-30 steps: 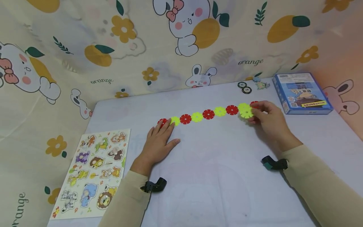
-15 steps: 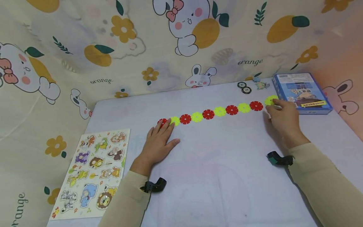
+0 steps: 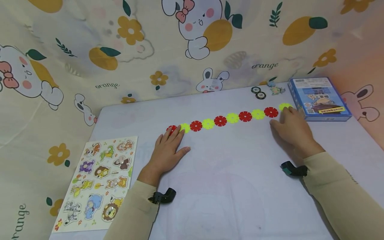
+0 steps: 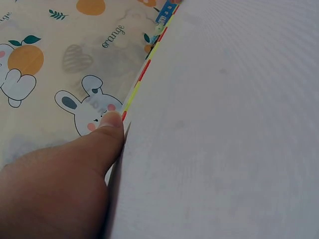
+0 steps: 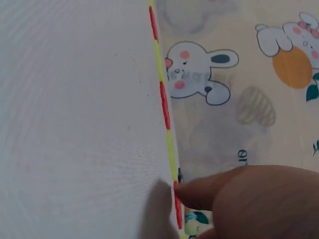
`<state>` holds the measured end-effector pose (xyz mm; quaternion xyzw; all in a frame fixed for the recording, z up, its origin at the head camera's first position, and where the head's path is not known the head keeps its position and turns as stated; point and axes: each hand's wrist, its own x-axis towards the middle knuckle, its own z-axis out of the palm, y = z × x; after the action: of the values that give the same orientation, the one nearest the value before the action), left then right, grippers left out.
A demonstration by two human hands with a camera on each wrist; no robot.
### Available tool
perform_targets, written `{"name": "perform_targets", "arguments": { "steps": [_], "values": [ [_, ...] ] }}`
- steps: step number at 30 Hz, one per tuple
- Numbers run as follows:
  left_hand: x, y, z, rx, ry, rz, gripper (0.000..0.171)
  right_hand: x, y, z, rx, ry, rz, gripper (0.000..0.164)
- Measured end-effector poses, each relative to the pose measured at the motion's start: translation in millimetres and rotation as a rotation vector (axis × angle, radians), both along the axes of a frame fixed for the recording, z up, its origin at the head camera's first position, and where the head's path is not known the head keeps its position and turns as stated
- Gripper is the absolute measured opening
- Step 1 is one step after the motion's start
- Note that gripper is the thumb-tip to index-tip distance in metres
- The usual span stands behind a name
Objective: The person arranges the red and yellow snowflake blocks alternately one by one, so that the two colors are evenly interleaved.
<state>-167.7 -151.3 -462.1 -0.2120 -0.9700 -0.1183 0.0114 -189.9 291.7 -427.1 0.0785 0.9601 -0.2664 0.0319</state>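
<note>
A row of flat, notched snowflake discs, red and yellow-green in turn, lies across the white table [image 3: 210, 186]. My left hand [image 3: 166, 151] rests with its fingers spread over the red disc [image 3: 172, 129] and the yellow-green disc [image 3: 185, 127] at the row's left end, partly hiding both. At the right end, my right hand [image 3: 295, 130] presses a fingertip on the last yellow-green disc [image 3: 284, 106], its thumb held apart. Beside it lies a red disc [image 3: 271, 112]. The right wrist view shows the right thumb [image 5: 204, 191] near a red disc's edge [image 5: 178, 209].
A blue box [image 3: 319, 99] stands just right of the row's end. Behind it to the left are two black rings [image 3: 258, 93] and a small bluish figure [image 3: 276, 88]. An animal puzzle board [image 3: 96, 183] lies at the left, partly under the left forearm.
My right hand let go of one yellow-green disc left of the last red one, moved right with another, and set it down at the row's right end. My left hand stayed put.
</note>
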Motion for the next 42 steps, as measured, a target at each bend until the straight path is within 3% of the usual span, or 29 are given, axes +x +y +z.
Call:
{"name": "perform_targets", "arguments": {
  "steps": [8,26,42],
  "values": [
    [0.3,0.2,-1.0,-0.002,-0.003,0.006,0.077,1.6,-6.2,2.6,0.074,-0.085,0.034,0.088],
    [-0.7,0.8,0.1,-0.009,-0.004,0.0,0.077,1.3,0.1,2.4,0.111,-0.094,0.068,0.092],
    [-2.8,0.2,-3.0,-0.011,-0.004,0.006,0.078,0.2,-4.4,-1.8,0.13,-0.072,0.033,0.09]
  ]
}}
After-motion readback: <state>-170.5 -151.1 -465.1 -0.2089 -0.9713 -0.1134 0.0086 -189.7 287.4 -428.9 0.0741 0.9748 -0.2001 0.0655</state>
